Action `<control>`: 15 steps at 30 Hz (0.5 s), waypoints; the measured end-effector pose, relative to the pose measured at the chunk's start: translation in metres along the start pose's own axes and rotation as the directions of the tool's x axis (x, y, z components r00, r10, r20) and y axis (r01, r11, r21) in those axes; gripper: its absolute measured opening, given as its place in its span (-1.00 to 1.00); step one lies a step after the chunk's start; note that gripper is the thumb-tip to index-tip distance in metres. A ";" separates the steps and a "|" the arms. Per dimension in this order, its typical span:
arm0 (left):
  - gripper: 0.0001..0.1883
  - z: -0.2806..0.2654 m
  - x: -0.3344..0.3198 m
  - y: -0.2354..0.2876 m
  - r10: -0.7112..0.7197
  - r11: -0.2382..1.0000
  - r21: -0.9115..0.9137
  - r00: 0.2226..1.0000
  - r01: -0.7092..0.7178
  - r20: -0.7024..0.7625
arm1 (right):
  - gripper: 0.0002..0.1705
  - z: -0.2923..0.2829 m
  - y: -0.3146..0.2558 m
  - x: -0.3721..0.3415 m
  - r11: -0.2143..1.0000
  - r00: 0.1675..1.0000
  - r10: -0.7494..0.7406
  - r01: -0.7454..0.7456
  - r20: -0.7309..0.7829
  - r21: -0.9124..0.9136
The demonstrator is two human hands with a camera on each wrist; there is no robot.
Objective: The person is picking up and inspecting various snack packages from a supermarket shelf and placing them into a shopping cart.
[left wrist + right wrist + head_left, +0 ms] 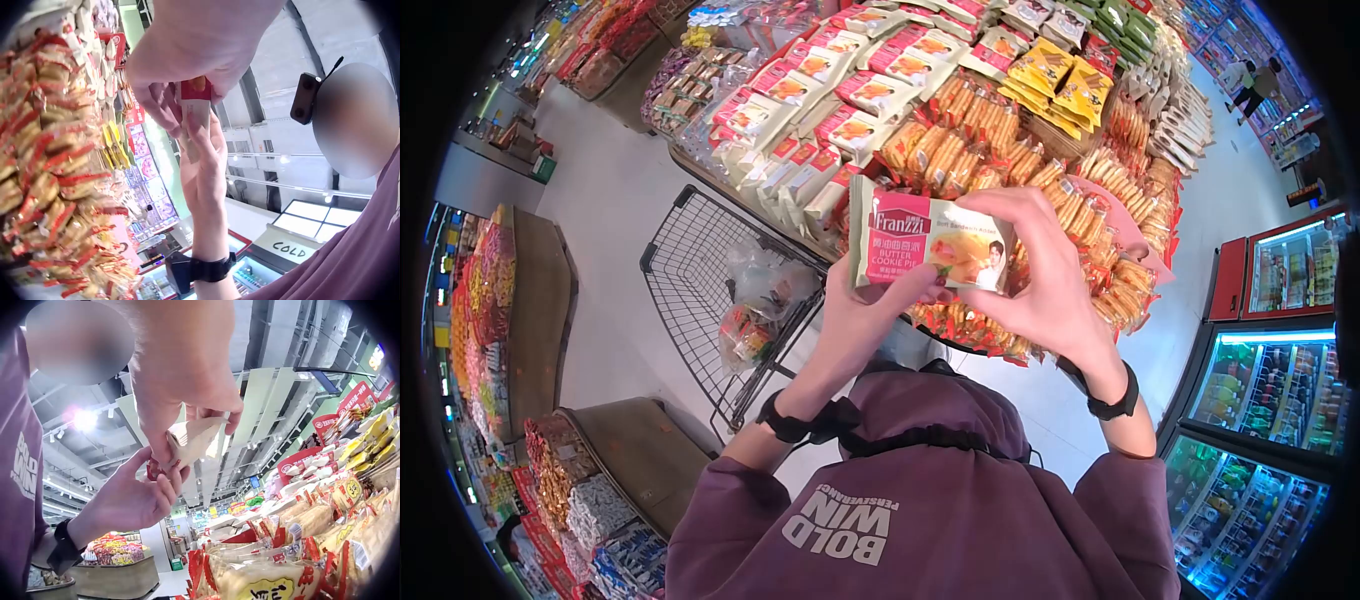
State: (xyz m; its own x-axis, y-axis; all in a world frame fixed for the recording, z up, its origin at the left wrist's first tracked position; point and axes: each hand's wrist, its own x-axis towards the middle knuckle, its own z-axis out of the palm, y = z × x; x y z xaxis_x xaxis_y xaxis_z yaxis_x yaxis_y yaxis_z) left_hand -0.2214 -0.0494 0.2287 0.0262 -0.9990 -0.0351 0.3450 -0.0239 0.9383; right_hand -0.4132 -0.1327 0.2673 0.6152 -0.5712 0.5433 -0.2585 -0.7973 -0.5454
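Note:
A pink and cream packet of butter cookie pie (900, 240) is held up between both hands, its printed front towards the head camera. My left hand (865, 305) pinches its lower left part, the thumb lying across the front. At the other end my right hand (1045, 270) grips the packet, thumb at the lower edge and fingers over the top corner. The right wrist view shows the pale end of the packet (190, 440) between the fingers and thumb. From the left wrist view the packet (197, 109) appears edge-on between the two hands.
Below the packet spreads a display heaped with wrapped crackers (960, 150), matching pink packets (855, 130) and yellow bags (1060, 85). A black wire shopping cart (690, 290) with bagged goods stands at the left. Lit drink coolers (1250, 390) line the right side; candy bins (600, 500) are lower left.

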 end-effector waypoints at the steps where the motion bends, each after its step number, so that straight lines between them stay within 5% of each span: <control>1: -0.71 0.007 0.001 -0.006 0.029 1.000 -0.006 1.000 -0.029 -0.012 | -0.22 -0.001 0.003 -0.006 0.999 0.999 -0.035 0.035 -0.020 -0.015; 4: -0.68 0.024 0.002 -0.019 0.127 0.988 -0.078 0.989 -0.133 -0.074 | -0.09 -0.012 0.000 -0.015 0.996 0.995 -0.035 0.028 -0.096 -0.081; 7: -0.63 0.021 -0.002 -0.020 0.167 0.985 -0.025 0.983 -0.169 -0.074 | -0.02 -0.013 -0.002 -0.023 0.974 0.975 0.159 -0.131 -0.152 0.183; 8: -0.58 0.018 -0.003 -0.018 0.069 0.998 0.015 0.995 -0.068 -0.071 | -0.05 -0.009 0.003 -0.028 0.892 0.964 0.246 -0.183 -0.102 0.413; 9: -0.58 0.015 -0.002 -0.015 0.123 0.988 0.105 0.992 -0.118 -0.042 | -0.08 -0.006 0.009 -0.030 0.756 0.949 0.313 -0.225 -0.038 0.615; 10: -0.58 0.013 -0.001 -0.011 0.168 0.968 0.192 0.986 -0.164 -0.007 | -0.28 -0.006 0.014 -0.032 0.796 0.969 0.247 -0.195 -0.014 0.573; 15: -0.54 -0.012 0.005 0.000 0.523 0.682 0.495 0.832 -0.538 0.184 | -0.48 0.000 0.012 -0.025 0.820 0.994 0.110 -0.085 -0.011 0.565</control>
State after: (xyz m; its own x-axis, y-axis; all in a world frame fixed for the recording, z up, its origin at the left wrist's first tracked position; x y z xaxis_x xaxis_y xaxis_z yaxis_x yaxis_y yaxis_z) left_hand -0.2100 -0.0537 0.2248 0.0301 -0.8506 0.5250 -0.2431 0.5032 0.8293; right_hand -0.4317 -0.1276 0.2467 0.5750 -0.6575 0.4869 0.1570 -0.4954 -0.8544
